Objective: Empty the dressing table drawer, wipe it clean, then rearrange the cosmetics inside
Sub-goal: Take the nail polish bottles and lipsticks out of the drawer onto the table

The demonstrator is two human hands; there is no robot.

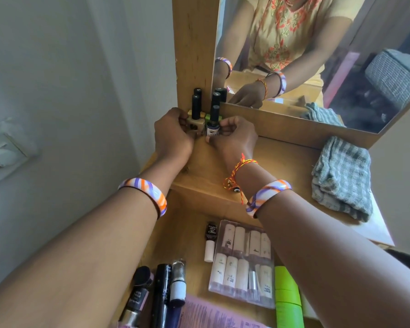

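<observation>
Bottles (205, 114) at 12 o'clock stand packed together; left hand (173, 131) and right hand (234, 136) pinch the front two, and a nudge could topple the others.

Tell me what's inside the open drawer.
The drawer holds a clear pack of small bottles, a nail polish, dark tubes and green containers. The arms cover its sides.

"MISS NAILS" reads in white on the dark label of the black-capped nail polish bottle (137, 295) lying at the drawer's near left; the other labels, e.g. on the purple polish bottle (212, 129), too blurred to read.
</observation>
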